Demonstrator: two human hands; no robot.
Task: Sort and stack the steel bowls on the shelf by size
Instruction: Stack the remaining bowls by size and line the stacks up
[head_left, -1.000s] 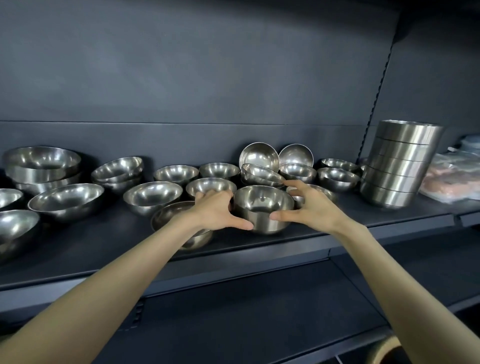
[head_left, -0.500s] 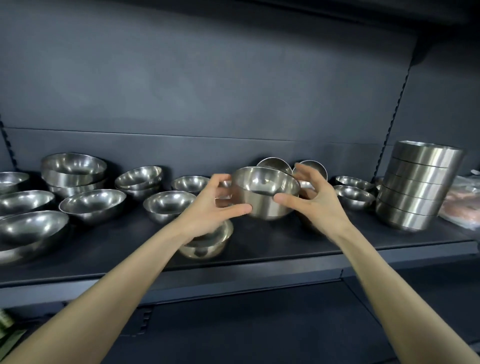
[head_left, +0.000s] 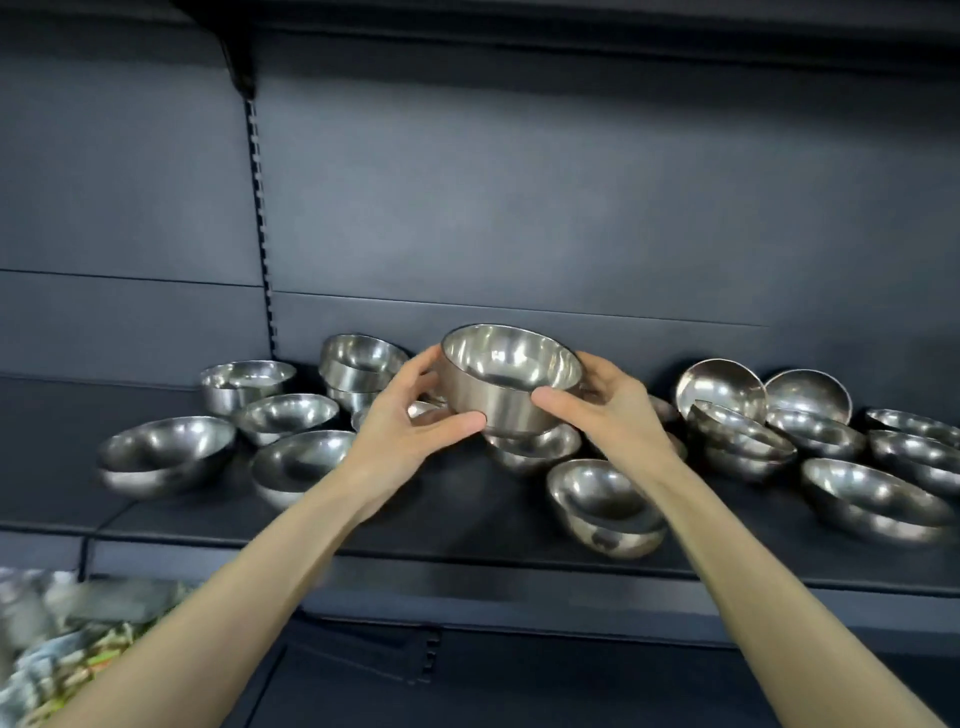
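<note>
Left hand (head_left: 402, 434) and right hand (head_left: 610, 415) clasp a steel bowl (head_left: 506, 384) by opposite sides, raised above the shelf (head_left: 467, 519), likely to compare sizes.

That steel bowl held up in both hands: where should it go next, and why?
Probably a short carry left, lowering the straight-sided bowl toward the stacked straight-sided bowls at the back. Both the left hand and right hand hold it clear of the shelf, and that stack looks closest in shape and size.
</note>
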